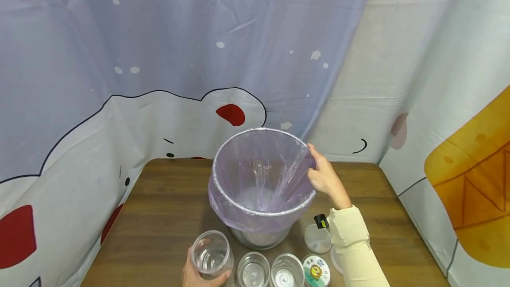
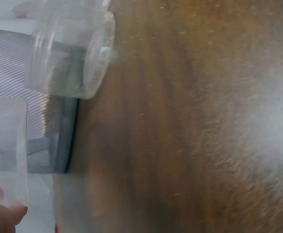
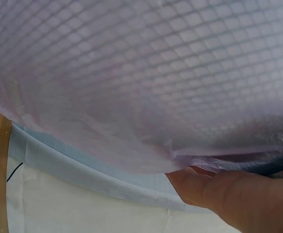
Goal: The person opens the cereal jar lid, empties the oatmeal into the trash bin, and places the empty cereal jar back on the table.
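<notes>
A mesh waste bin (image 1: 260, 239) stands on the table, lined with a thin purple plastic bag (image 3: 107, 111) that folds over its rim. My right hand (image 1: 326, 178) grips the rim at the bin's right side, thumb and fingers pinching the bag's edge there. In front of the bin, to the left, my left hand (image 1: 192, 274) holds a clear plastic jar (image 1: 213, 256) with its open mouth up. The left wrist view shows that hand's fingertips (image 2: 10, 216) around the jar's wall, with another clear jar (image 2: 63, 68) close by.
Two open clear jars (image 1: 253, 271) (image 1: 287, 273) sit at the table's front, right of the held jar. Beside them lie a round lid with a printed label (image 1: 316, 271) and clear lids (image 1: 317, 238). A printed curtain (image 1: 179, 48) hangs behind the wooden table (image 1: 171, 198).
</notes>
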`<control>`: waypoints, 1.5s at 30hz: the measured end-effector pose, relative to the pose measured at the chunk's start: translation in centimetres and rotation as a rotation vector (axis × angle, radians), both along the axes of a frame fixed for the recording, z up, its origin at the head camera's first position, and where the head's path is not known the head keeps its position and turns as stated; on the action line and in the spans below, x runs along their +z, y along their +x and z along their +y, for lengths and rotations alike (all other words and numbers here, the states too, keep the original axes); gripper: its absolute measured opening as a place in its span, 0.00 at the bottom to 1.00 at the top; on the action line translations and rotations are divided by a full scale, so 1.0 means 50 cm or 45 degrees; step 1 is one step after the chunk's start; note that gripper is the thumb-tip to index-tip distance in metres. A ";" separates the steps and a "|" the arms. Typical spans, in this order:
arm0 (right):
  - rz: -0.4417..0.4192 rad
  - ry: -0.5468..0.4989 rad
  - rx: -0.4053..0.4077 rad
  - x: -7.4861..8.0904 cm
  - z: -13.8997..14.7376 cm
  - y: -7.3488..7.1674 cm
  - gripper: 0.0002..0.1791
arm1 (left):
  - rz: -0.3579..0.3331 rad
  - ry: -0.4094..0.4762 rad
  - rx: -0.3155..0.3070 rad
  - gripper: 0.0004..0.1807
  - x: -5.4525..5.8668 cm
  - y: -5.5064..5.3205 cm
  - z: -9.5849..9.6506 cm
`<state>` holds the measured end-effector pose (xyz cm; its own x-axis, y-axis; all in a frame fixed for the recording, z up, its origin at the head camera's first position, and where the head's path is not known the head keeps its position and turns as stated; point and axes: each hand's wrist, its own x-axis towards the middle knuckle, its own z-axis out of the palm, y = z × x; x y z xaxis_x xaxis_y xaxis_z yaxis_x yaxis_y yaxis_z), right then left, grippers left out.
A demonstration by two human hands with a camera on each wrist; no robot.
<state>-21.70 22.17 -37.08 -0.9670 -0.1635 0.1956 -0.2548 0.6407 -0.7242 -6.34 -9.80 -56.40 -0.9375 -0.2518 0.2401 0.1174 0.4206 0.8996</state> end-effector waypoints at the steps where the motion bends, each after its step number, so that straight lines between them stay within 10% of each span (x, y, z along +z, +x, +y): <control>1: -0.004 -0.006 0.002 0.000 0.000 0.000 0.41 | -0.009 0.011 0.000 0.52 -0.004 0.000 0.000; 21: -0.060 -0.038 -0.016 -0.001 -0.001 -0.001 0.42 | -0.181 -0.017 0.048 0.53 -0.044 0.006 0.004; 45: -0.053 -0.039 -0.022 0.002 -0.003 0.001 0.40 | -0.056 -0.031 -0.029 0.58 -0.093 0.016 0.007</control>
<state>-21.67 22.02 -36.98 -0.9770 -0.1413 0.1598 -0.2132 0.6220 -0.7535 -5.52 -9.47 -61.06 -0.9527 -0.2250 0.2042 0.0877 0.4400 0.8937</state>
